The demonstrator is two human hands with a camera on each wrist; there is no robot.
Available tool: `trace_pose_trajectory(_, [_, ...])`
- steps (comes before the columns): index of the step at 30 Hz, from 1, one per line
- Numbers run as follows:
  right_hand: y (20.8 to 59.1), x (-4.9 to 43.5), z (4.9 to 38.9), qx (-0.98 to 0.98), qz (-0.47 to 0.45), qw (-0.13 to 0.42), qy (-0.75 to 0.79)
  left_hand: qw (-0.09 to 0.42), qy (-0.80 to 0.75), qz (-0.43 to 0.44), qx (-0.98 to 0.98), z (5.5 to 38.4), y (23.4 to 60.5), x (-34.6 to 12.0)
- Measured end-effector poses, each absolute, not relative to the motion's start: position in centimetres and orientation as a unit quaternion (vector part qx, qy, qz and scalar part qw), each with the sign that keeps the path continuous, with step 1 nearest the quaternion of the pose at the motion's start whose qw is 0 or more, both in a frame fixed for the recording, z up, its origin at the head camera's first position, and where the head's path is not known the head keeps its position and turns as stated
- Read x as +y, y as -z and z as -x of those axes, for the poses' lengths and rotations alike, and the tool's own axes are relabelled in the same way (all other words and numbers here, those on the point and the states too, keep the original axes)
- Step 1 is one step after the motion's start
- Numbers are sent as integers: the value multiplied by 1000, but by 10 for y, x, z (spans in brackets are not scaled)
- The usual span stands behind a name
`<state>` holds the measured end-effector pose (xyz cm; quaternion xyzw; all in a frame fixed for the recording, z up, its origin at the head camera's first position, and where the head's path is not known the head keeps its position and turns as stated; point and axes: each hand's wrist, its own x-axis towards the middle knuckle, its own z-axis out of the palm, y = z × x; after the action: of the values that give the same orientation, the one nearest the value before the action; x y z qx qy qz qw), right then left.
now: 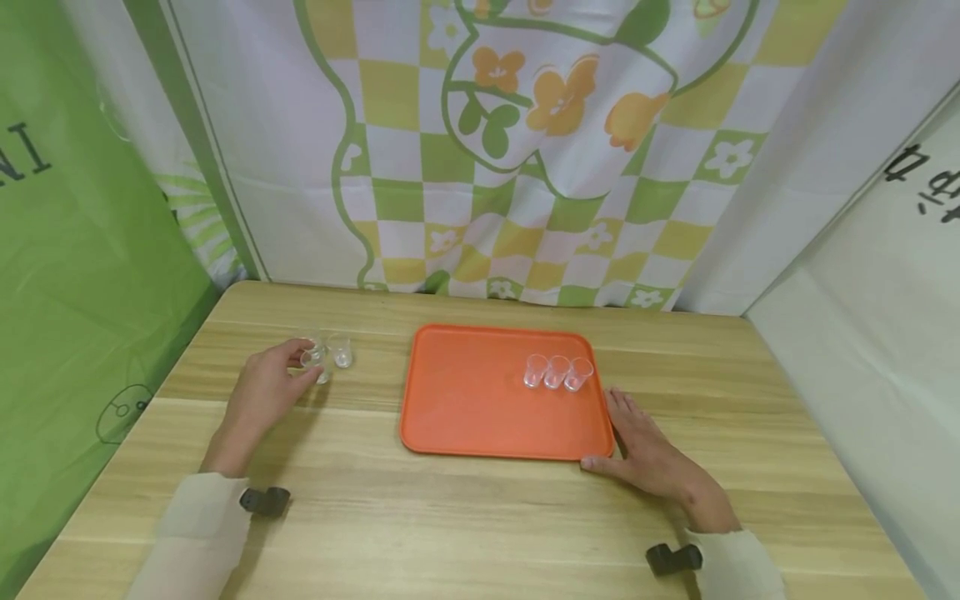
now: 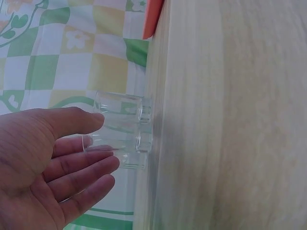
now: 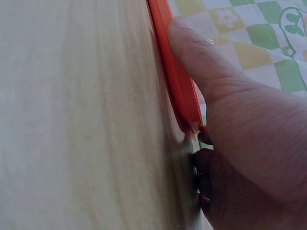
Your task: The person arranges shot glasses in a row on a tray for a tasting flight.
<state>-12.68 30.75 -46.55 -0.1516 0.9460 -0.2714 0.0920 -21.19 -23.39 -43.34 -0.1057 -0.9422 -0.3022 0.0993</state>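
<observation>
Head view: tabletop (image 1: 480, 525), wood-grained, one; orange tray (image 1: 465, 392), one, lying flat near the middle of the tabletop's far edge; three clear cups (image 1: 556, 372), upright in a row by the tray's right edge, too close to rule out contact. Near the tabletop's far left corner stood a cluster of clear cups (image 1: 342, 353) (exact count uncertain, the transparent walls overlapping), with the left hand (image 1: 272, 387) at it, thumb and forefinger either side of one. Right hand (image 1: 652, 450): fingers extended along the tray's right edge, thumb at its near right corner, nothing grasped. Left wrist view: thumb and fingers flanked a cup, neighbours just beside; whether it was pinched could not be told. Hazard, as judged: a neighbour knocked over, owing to crowding and hard-to-see walls; also a slip, should the smooth cup be held too lightly. Right wrist view: thumb lay against the tray's rim, other fingers in shadow. Hazard, as judged: a shove at that corner was liable to jolt the tray and topple its row.
</observation>
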Motion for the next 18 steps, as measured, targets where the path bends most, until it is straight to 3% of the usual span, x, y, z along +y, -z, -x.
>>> trace_pose_trajectory(18, [466, 307, 126, 947, 148, 88, 270, 116, 319, 112, -934, 205, 419, -226])
